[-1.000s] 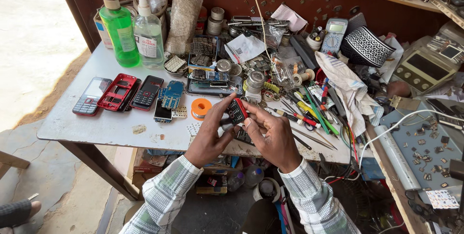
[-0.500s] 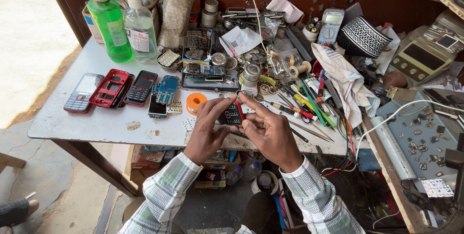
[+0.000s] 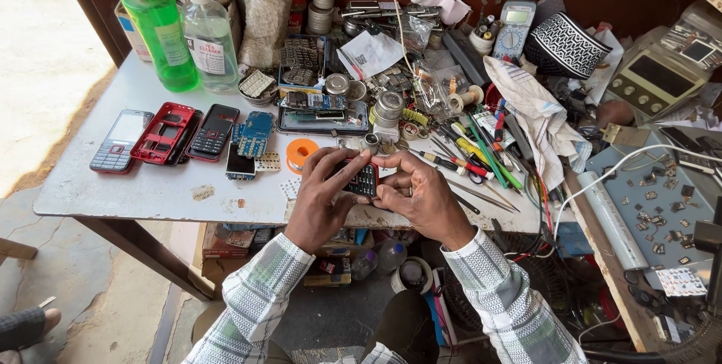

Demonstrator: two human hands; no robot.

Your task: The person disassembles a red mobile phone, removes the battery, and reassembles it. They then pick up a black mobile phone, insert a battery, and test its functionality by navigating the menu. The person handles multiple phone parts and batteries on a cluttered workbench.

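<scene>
Big white table [image 3: 135, 191], cluttered w/ parts on the far and right side. Far left: green bottle [image 3: 156, 29] beside clear bottle [image 3: 209, 37]. Left-center: row of phones [image 3: 177, 134] lying flat, red one among them. Right: striped cloth [image 3: 538, 119], screwdrivers [image 3: 466, 157] fanned next to it. Near edge, center: left hand [image 3: 320, 198] and right hand [image 3: 421, 195] both closed round a small dark keypad phone [image 3: 365, 180], fingers curled tight on its ends, held just above the table edge. Orange tape roll [image 3: 299, 153] just left of the left hand.
</scene>
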